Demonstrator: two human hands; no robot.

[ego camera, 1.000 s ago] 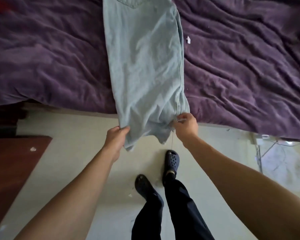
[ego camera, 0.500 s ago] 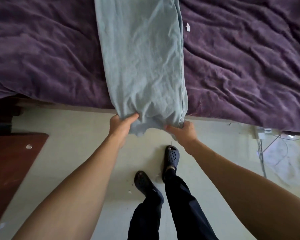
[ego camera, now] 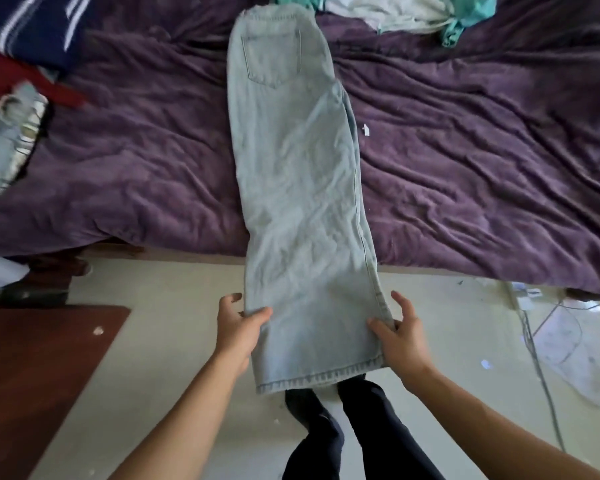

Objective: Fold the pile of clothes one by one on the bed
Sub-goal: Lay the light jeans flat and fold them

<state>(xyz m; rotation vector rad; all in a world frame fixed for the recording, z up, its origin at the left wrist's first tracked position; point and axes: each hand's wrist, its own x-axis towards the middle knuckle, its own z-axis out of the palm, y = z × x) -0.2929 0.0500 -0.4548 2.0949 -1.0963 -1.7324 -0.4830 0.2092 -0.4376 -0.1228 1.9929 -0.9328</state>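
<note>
Pale blue jeans (ego camera: 298,188), folded lengthwise leg on leg, stretch from the waistband far up the purple bed cover (ego camera: 465,188) down past the bed's near edge. The cuff end hangs in the air over the floor. My left hand (ego camera: 238,329) pinches the left edge of the leg near the cuff. My right hand (ego camera: 400,332) pinches the right seam edge at the same height. A back pocket shows near the waistband.
Folded clothes (ego camera: 14,109), navy striped, red and pale denim, lie at the bed's far left. A heap of teal and white clothes (ego camera: 406,12) sits at the far top. A dark red mat (ego camera: 32,375) covers the floor on the left. Cables (ego camera: 541,358) run on the right floor.
The bunched cuff end has been pulled flat and toward me, off the bed edge. Both hands shifted to the leg's side edges. The view tilted up, so more of the bed shows.
</note>
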